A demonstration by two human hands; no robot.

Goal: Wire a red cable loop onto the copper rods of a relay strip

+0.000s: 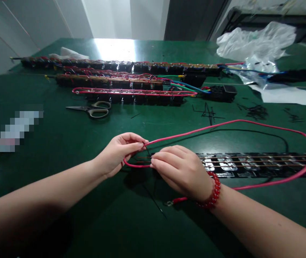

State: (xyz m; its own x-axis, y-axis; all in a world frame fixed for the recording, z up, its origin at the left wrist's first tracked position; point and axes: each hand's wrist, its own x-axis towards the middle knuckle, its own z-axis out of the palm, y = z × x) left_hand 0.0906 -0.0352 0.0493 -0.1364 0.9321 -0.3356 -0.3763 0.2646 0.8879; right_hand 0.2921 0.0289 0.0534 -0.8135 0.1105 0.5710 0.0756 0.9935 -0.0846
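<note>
A long red cable (pixel 190 133) loops above the green table. My left hand (pixel 122 150) pinches it near its bend, thumb and fingers closed. Just to the right, my right hand (pixel 181 168) is closed on the cable's lower run, its fingertips pressed together over the end of a black strip assembly (pixel 230 165) with copper-coloured rods along it. A thin black tie (pixel 148 150) shows between my hands; which fingers hold it I cannot tell. Below my right hand, a ring terminal (pixel 169 203) ends a red cable. A loose black tie (pixel 154 200) lies nearby.
Scissors (pixel 96 109) lie on the green table (pixel 88 208) at the left. Behind them are several wired black strips (pixel 131 93). Loose black ties (pixel 256 111) and clear plastic bags (pixel 257 43) are at the right. A blurred-out item (pixel 14 130) lies far left.
</note>
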